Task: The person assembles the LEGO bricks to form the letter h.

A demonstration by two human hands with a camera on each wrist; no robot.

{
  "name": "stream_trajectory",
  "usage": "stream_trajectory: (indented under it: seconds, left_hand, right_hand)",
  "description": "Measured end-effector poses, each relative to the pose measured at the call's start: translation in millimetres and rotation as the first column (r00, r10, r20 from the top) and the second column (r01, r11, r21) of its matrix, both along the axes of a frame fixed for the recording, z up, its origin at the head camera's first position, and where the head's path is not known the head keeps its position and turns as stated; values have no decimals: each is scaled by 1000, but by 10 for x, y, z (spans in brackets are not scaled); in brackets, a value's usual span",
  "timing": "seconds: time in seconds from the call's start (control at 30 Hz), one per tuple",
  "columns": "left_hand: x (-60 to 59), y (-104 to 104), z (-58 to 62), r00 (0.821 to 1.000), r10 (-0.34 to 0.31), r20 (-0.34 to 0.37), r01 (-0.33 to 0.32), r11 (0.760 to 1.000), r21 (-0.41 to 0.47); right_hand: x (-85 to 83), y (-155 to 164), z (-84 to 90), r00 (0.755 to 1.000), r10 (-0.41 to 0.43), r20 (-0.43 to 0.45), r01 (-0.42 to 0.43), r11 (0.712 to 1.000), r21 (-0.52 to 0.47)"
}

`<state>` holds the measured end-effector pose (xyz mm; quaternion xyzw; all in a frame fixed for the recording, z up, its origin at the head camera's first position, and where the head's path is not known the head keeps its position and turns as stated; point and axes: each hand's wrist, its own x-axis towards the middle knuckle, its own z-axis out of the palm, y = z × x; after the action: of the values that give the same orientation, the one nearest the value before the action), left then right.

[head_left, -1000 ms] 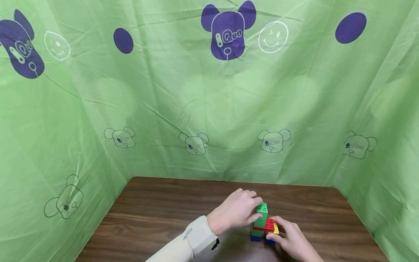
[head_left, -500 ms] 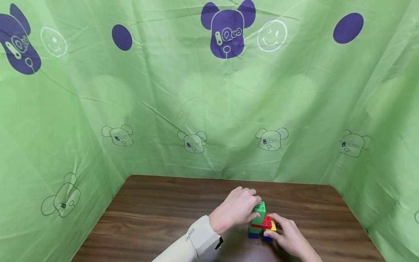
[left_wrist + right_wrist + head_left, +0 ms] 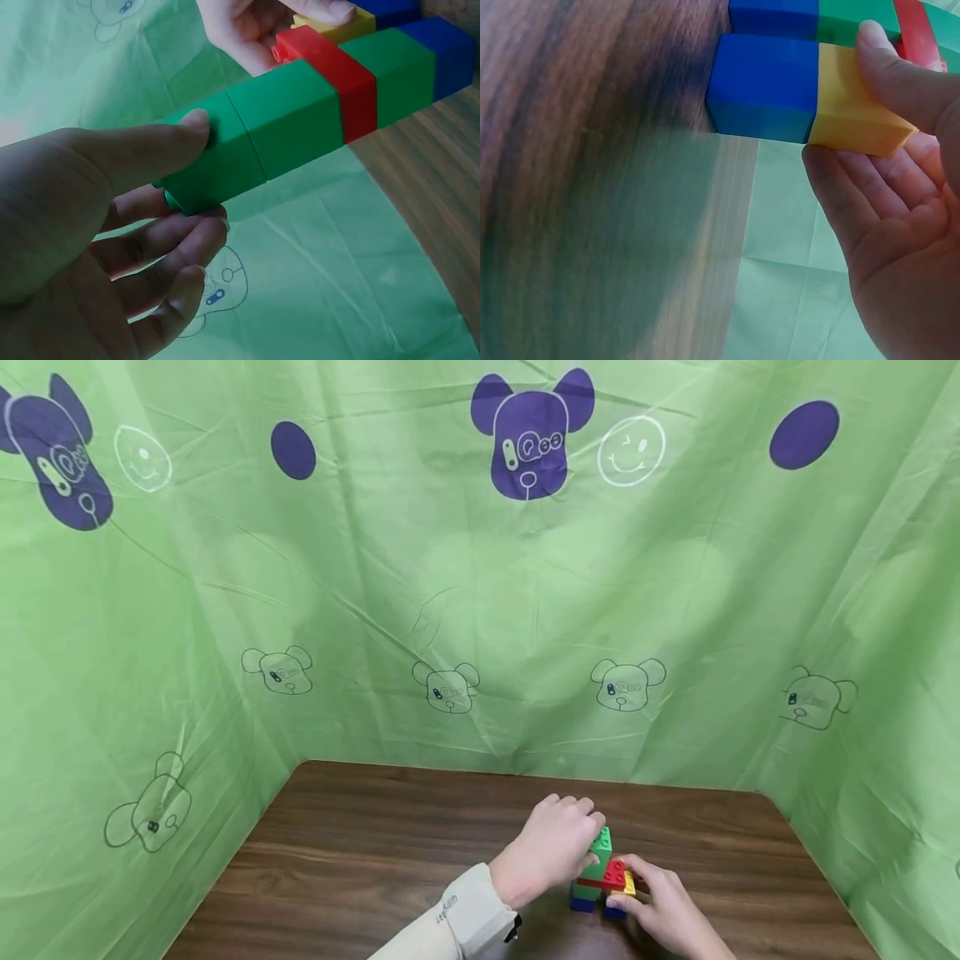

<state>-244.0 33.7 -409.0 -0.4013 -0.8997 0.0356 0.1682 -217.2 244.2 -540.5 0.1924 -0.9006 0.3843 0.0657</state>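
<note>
In the head view, my left hand point(image 3: 551, 845) grips the top of a tower of toy building blocks. Its thumb and fingers pinch the uppermost green block point(image 3: 202, 172). Below that come another green block point(image 3: 289, 112), a flat red block point(image 3: 337, 86), a lower green block point(image 3: 401, 75) and a blue block point(image 3: 453, 58) at the base. My right hand point(image 3: 669, 906) holds a yellow block point(image 3: 847, 97) between thumb and fingers. The yellow one sits on a second blue block point(image 3: 765, 86), beside the tower. From the tower, the red block reaches sideways over the yellow one.
A dark brown wooden table point(image 3: 360, 852) carries the blocks near its front right part. Green cloth point(image 3: 517, 593) with printed bear heads hangs along the back and both sides of the table.
My left wrist and forearm have shifted slightly to the right, and the hand covers more of the top green block. Both hands keep their holds.
</note>
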Motion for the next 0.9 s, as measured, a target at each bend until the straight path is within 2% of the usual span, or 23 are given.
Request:
stream_trajectory:
  seconds: [0.13,0.23,0.27,0.33,0.4,0.5,0.57,0.63,0.7,0.73,0.9]
  left_hand:
    - [-53,-26,0,1000,0,-8,0,999,41]
    - [-120,-59,-15,1000,-9,12,8,996,88]
    - [-141,-71,-30,999,-17,32,13,994,109]
    - [-174,-98,-79,991,-41,129,19,985,170]
    - [-203,-126,-147,963,-72,260,5,968,249]
    - [-236,-164,-277,892,-115,438,-51,936,348]
    - [-245,-182,-360,849,-134,510,-85,920,382]
    - [-243,-192,-433,824,-138,549,-110,912,395]
    - [-230,-194,-488,808,-136,573,-134,905,403]
    - [-222,-191,-507,807,-129,577,-143,904,403]
    - [-173,-157,-581,817,-86,570,-164,914,372]
  right_hand:
    - [-65,-1,28,999,5,-43,-5,1000,-3]
    - [-126,2,55,997,2,-73,-1,1000,9]
    - [-137,5,59,997,1,-77,1,1000,16]
    - [-144,13,60,998,-2,-70,4,1000,22]
    - [-138,17,57,999,-8,-47,9,1000,23]
    - [-124,17,42,1000,-26,-15,26,999,32]
    - [-110,14,35,999,-38,0,38,998,40]
    - [-94,10,27,999,-43,5,43,998,49]
    - [-74,4,27,999,-45,-2,45,997,65]
    - [-63,0,29,999,-47,-11,48,996,76]
    - [34,-15,24,991,-85,-102,100,982,160]
